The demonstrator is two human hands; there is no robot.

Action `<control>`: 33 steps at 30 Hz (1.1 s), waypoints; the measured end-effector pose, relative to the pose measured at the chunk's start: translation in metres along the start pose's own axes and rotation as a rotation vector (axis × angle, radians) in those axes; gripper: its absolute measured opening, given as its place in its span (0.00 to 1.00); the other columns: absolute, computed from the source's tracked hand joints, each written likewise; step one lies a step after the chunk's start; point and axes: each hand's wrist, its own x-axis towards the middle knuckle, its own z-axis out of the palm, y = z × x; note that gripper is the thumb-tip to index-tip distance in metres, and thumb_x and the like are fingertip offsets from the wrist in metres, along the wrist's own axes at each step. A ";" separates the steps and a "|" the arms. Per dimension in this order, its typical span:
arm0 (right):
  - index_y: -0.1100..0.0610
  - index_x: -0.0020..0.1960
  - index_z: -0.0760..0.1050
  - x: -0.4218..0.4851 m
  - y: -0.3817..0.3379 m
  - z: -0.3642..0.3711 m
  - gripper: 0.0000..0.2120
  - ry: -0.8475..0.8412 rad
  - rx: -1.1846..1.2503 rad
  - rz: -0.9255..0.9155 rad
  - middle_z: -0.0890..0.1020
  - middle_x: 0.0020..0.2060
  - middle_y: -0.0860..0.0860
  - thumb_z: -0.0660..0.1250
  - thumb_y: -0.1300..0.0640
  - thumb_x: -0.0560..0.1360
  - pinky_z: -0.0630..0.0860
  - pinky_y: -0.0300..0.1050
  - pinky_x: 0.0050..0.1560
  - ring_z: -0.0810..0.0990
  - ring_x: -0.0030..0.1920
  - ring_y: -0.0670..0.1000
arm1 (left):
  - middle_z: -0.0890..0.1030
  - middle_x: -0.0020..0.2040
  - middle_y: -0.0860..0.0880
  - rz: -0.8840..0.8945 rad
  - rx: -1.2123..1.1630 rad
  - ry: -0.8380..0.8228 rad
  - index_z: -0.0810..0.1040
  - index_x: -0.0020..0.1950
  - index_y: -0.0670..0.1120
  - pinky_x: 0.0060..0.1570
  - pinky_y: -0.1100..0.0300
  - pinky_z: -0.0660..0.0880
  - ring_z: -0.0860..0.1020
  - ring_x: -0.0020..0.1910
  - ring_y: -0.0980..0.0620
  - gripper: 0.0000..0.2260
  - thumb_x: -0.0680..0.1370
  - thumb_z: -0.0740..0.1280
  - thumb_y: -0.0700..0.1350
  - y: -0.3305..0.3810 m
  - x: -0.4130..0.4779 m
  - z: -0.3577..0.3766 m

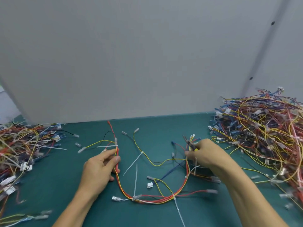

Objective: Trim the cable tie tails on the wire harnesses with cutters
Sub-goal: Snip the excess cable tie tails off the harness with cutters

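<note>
Wire harness (152,200) lying in a U on the green mat (65,185), tie tails (135,179) uncut. Your left hand (98,169) pinches one limb; your right hand (206,153) curls round the cutters (190,143) and the other limb. Step, as judged: positioning. Next: blades flush to a tie head, clear of the wires.

A dark teal tabletop (62,185) fills the lower part of the view, matte and smooth; its far edge meets a plain grey partition panel (131,63) that stands upright behind it and takes up most of the frame; near the right side a darker grey vertical strip (262,51) runs down the panel, with two small dark round fasteners (272,23) beside it; at the far left the panel ends, and a paler, blurred area (5,99) shows past its edge; the light is soft and even.
</note>
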 end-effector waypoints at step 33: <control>0.59 0.39 0.82 -0.003 -0.005 -0.016 0.16 -0.010 0.040 0.004 0.83 0.29 0.50 0.73 0.45 0.70 0.73 0.44 0.37 0.79 0.35 0.52 | 0.81 0.31 0.50 -0.068 -0.199 0.033 0.83 0.49 0.53 0.22 0.64 0.72 0.78 0.26 0.52 0.11 0.75 0.70 0.36 0.001 0.006 0.002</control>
